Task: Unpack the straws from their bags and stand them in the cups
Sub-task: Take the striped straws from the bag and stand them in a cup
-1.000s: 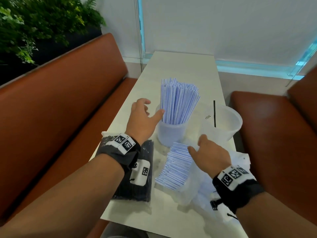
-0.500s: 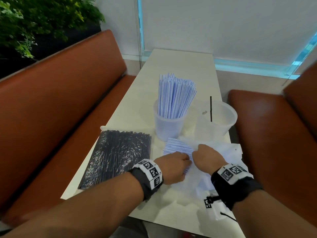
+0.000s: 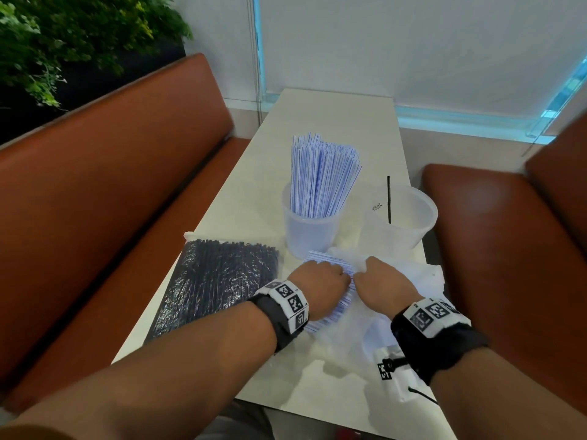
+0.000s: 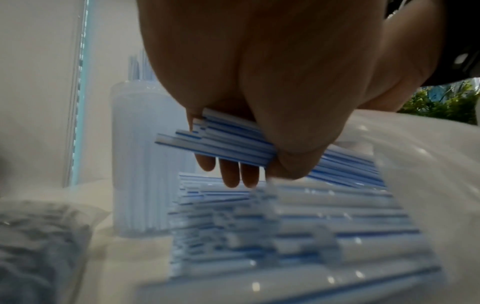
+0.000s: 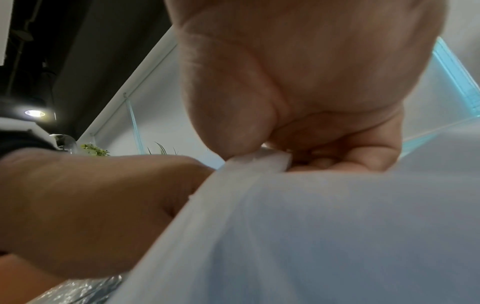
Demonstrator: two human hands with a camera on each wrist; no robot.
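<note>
A translucent cup [image 3: 309,231] holds a dense bunch of blue-striped white straws [image 3: 322,176]. To its right a wider cup [image 3: 401,217] holds one black straw [image 3: 388,198]. More striped straws [image 3: 327,262] lie in an opened clear bag [image 3: 409,281] in front of the cups. My left hand [image 3: 320,289] grips a bundle of these straws [image 4: 233,142], lifted just above the pile [image 4: 298,226]. My right hand [image 3: 384,285] pinches the bag's edge [image 5: 259,160] beside it. A sealed bag of black straws [image 3: 216,281] lies at the left.
The narrow white table [image 3: 330,122] runs away from me between two brown padded benches [image 3: 111,201] [image 3: 508,249]. A plant [image 3: 63,33] stands behind the left bench. A window wall closes the far end.
My left hand left the striped-straw cup, came back to the opened bag and closed on a bundle of straws. My right hand took hold of the bag's edge.
</note>
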